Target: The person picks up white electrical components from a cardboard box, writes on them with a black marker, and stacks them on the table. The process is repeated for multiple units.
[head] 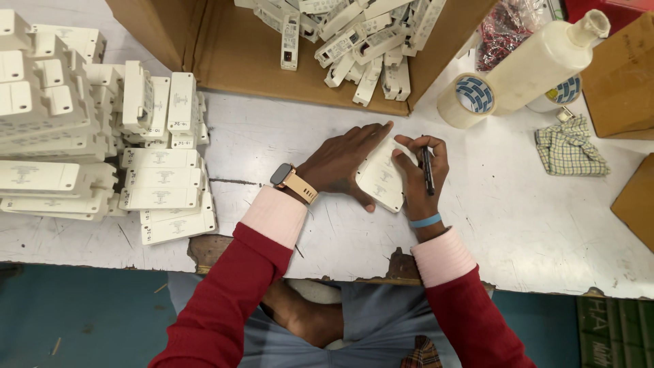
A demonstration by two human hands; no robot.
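A cream plastic casing (382, 178) lies flat on the worn white table (531, 225). My left hand (343, 162) presses on it, palm down, fingers spread over its left and top edges. My right hand (421, 176) grips a black pen (427, 170) upright, tip pointing at the casing's right side, with the fingers resting on the casing. The left wrist carries a watch with a tan strap (293, 181), and a blue band (426, 221) circles the right wrist.
Stacks of the same cream casings (160, 178) fill the table's left. An open cardboard box (225, 51) at the back holds several more. At right stand a tape roll (466, 97), a white bottle (545, 58), a checked cloth (569, 148) and brown boxes (623, 75).
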